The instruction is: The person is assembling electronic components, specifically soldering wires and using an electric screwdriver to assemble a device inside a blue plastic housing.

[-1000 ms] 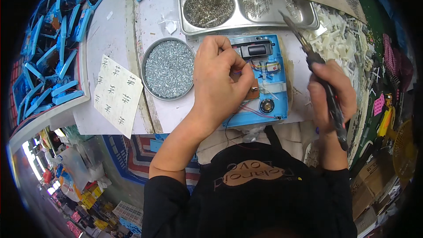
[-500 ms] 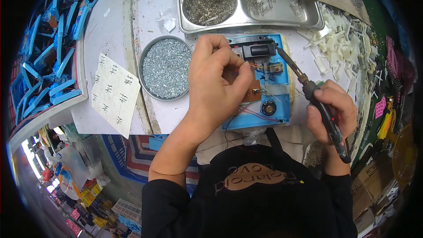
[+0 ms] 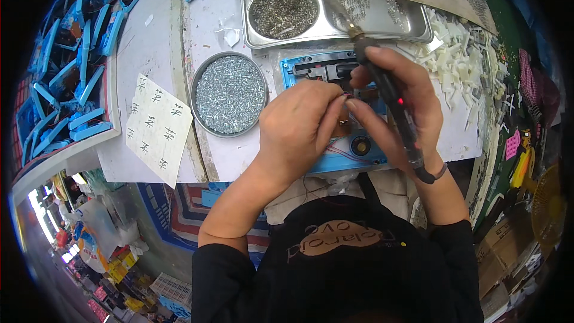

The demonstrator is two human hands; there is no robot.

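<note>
My right hand (image 3: 418, 93) is closed around a black soldering iron (image 3: 396, 98) with a red light on its handle. Its metal tip points up and left, above the front of the steel tray. My left hand (image 3: 296, 122) is in a pinch over a blue plastic case (image 3: 344, 164), apparently on thin wires. Thumb and fingers of both hands meet above the case, hiding what lies between them. Inside the case are a black part (image 3: 341, 70) and a small round speaker (image 3: 360, 145); much of the circuit board is covered by my hands.
A round dish of small screws (image 3: 230, 93) stands left of the case. Behind it, a steel compartment tray (image 3: 341, 40) holds metal springs. White plastic pieces (image 3: 454, 60) are heaped at right. Blue cases (image 3: 75, 78) are piled far left, near a handwritten card (image 3: 156, 134).
My right hand has swung left with the soldering iron and come up to my left hand. The iron's tip has lifted away from the case. The view has shifted slightly.
</note>
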